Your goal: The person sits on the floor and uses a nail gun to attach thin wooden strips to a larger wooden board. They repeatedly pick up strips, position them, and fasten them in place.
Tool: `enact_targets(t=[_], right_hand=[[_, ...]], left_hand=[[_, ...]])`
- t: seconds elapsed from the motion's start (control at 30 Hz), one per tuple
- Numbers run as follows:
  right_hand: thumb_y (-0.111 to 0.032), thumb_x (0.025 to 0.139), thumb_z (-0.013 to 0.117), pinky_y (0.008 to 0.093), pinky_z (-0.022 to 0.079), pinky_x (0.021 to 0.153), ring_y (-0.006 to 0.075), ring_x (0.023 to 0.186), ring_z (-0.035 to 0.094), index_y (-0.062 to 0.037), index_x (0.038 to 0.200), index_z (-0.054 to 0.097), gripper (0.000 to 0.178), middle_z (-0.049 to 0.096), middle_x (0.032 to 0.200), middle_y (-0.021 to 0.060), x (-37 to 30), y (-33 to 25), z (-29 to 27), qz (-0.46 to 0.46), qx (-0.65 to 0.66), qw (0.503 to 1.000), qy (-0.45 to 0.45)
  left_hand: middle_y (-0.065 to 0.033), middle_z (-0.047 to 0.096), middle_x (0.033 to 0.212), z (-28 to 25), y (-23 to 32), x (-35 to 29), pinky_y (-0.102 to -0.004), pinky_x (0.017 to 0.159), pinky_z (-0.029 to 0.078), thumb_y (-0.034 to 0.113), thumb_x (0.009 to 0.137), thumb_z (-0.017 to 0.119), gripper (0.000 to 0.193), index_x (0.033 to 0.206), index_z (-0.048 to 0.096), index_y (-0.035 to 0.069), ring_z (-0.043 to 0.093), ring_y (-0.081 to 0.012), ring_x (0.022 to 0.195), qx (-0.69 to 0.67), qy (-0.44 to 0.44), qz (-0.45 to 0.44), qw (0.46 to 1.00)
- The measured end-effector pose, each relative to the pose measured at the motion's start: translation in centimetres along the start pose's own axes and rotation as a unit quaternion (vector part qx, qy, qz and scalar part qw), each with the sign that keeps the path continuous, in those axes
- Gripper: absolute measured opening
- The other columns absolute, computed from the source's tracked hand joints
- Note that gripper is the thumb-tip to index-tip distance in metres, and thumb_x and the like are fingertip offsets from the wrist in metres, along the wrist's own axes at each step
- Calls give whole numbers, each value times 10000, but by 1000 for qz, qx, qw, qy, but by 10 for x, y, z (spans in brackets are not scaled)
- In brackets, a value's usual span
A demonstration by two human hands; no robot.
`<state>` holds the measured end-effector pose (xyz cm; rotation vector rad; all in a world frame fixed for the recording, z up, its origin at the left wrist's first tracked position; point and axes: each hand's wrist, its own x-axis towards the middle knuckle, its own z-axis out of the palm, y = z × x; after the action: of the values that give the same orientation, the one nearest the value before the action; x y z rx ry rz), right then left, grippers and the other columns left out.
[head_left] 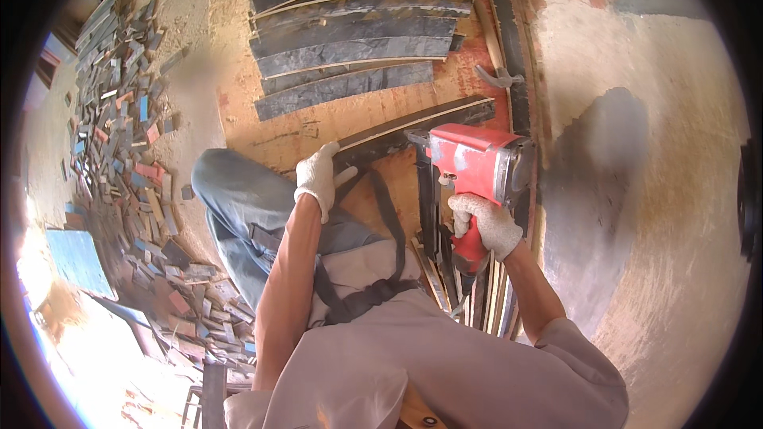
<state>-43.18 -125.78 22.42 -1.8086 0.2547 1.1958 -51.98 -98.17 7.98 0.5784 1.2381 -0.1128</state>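
The red nail gun [477, 163] sits upright on a dark wooden strip [413, 129], its nose at the strip's right end, over the orange-brown board [350, 115] that serves as the worktop. The right hand [486, 222], in a white knit glove, is wrapped firmly around the gun's handle. The left hand [320, 179], gloved the same way, presses flat on the strip's left part, fingers spread, holding it down rather than gripping it.

Beyond this strip, a run of similar dark slats [358, 32] already lies side by side across the upper board (about ten, though the bend of the lens makes counting unsure). It seems they are laid in place; whether each is nailed cannot be told from here. A bare band of board lies between them and the strip in hand, and more strips [485, 294] wait stacked by the right forearm, so the work looks well advanced but unfinished. A hammer [498, 75] rests near the board's right edge. Scrap offcuts [135, 159] litter the floor on the left.
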Motion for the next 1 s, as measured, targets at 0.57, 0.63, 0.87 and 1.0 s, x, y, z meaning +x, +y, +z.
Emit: enact_targets(t=[0.57,0.63,0.87,1.0], right_hand=[[-230,1014,622,320,468,612,168,570,581,-51,741,646,327,610,622,57,12,-11,13,18,-57,998,-37],[-223,1017,616,320,470,614,168,571,584,-46,757,653,317,610,623,57,17,-5,11,24,-63,997,-39],[-191,1007,625,302,462,593,135,565,583,-55,789,675,262,608,613,32,7,-12,24,-3,-55,998,-23],[-206,1007,689,320,477,569,113,569,579,-61,1069,675,158,624,665,5,11,11,19,24,-98,995,-20]], left_hand=[[-168,665,1232,0,0,2,-313,743,678,199,986,676,382,1237,665,-90,735,-318,951,-6,-9,-7,1000],[-141,689,1101,3,3,0,-319,730,684,182,1010,657,303,1183,683,-65,712,-253,914,-2,-5,-8,1000],[-134,707,1035,1,6,-1,-317,716,687,169,1019,652,263,1153,692,-53,704,-225,892,-10,4,-10,1000],[-120,687,997,1,5,-1,-310,718,684,163,1016,656,254,1146,692,-52,690,-214,864,-13,4,-9,1000]])
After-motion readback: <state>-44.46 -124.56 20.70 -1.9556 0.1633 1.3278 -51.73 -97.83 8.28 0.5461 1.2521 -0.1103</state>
